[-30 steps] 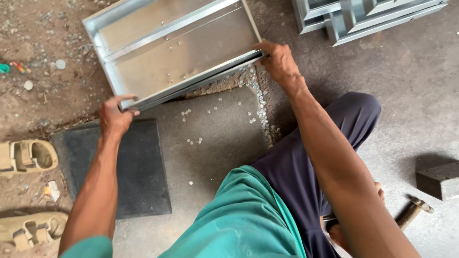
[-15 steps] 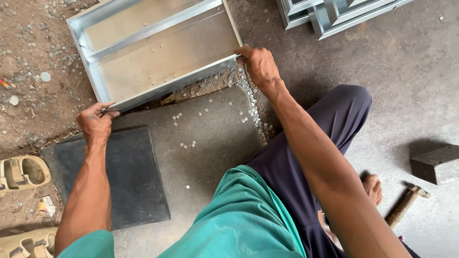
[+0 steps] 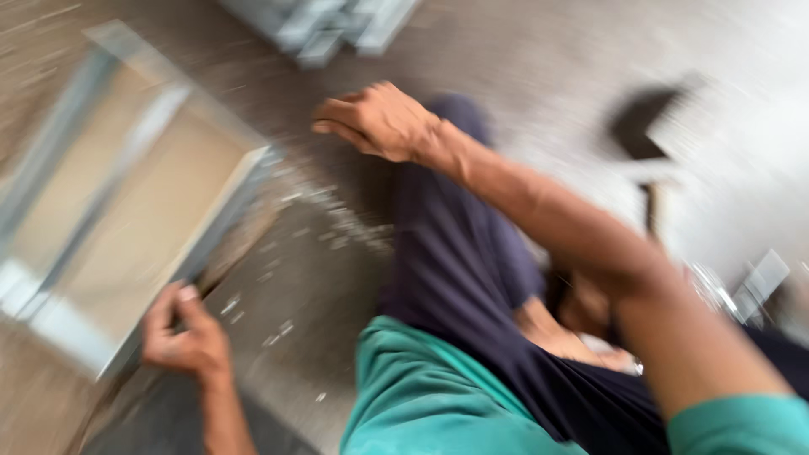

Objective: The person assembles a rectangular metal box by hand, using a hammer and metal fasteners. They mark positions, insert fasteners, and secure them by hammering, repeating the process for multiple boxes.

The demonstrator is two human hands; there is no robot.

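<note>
The picture is heavily blurred by motion. A shallow rectangular metal frame (image 3: 126, 194) lies on the floor at the left. My left hand (image 3: 181, 333) grips its near corner. My right hand (image 3: 379, 122) hovers in the air above my dark-trousered knee, fingers loosely apart, holding nothing and well clear of the frame's right corner.
A stack of similar metal frames (image 3: 329, 25) lies at the top. A dark block (image 3: 645, 126) and a hammer handle (image 3: 653, 211) sit at the right. Metal bits (image 3: 758, 286) show at the far right. Pale grit is scattered on the floor by the frame.
My right hand has let go of the frame's right corner and lifted away to the right. The view has swung right, and the frame now sits farther left. My left hand keeps its grip.
</note>
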